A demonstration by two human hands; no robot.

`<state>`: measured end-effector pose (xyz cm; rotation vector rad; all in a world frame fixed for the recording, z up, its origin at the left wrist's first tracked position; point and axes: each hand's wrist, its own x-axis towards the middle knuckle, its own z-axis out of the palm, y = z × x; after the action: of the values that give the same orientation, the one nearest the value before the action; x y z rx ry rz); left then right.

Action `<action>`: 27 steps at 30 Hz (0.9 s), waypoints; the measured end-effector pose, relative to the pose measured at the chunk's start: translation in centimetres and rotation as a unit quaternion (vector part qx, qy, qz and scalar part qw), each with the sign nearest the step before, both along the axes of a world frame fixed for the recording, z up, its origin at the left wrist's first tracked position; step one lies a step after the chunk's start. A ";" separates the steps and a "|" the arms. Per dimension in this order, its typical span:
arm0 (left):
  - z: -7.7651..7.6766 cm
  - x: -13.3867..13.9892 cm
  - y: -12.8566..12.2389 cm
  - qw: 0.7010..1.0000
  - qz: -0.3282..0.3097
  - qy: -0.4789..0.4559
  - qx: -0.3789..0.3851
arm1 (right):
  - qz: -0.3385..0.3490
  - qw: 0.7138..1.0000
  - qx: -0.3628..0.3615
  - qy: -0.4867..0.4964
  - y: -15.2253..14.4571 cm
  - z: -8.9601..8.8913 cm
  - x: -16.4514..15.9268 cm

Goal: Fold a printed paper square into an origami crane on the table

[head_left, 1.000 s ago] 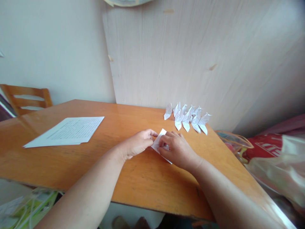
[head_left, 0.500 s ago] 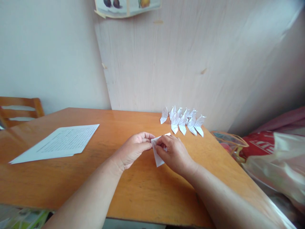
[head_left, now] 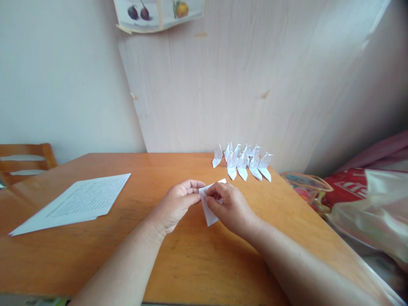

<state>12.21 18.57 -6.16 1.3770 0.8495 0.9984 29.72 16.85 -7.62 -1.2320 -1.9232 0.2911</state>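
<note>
Folded paper (head_left: 208,211), white, sharp-cornered, partly covered by the right hand (head_left: 234,207).

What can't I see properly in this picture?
All in the head view:
part of the folded paper: hidden by the right hand
top of the wall picture: cut off by the upper edge
words on the printed sheets: too small and blurred
some paper figures: partly hidden behind others

Matt paper (head_left: 209,213), smooth wooden table (head_left: 185,263)
</note>
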 end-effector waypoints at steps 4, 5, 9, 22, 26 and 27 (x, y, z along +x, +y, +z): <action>0.0 0.0 0.0 1.000 0.006 0.002 0.001 | 0.002 0.999 -0.030 0.041 0.1 -0.2 0.0; 0.0 0.0 0.0 1.000 0.004 0.004 0.002 | 0.003 0.998 -0.037 0.051 0.1 -0.3 0.0; -0.1 -0.1 0.1 1.000 -0.003 0.009 0.007 | 0.013 0.993 -0.067 0.092 0.4 -0.9 -0.1; -0.1 0.1 -0.1 0.999 0.014 0.035 0.033 | 0.004 0.991 -0.082 0.103 0.7 -1.3 -0.1; -0.2 0.1 -0.1 0.998 0.015 0.048 0.041 | 0.000 0.992 -0.089 0.090 0.6 -1.2 -0.1; -0.2 0.1 -0.1 0.998 0.017 0.050 0.045 | -0.001 0.992 -0.091 0.086 0.6 -1.2 -0.1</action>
<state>12.35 18.44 -6.35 1.5030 0.9148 1.0104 29.63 17.48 -8.80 -1.2817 -1.7774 0.5629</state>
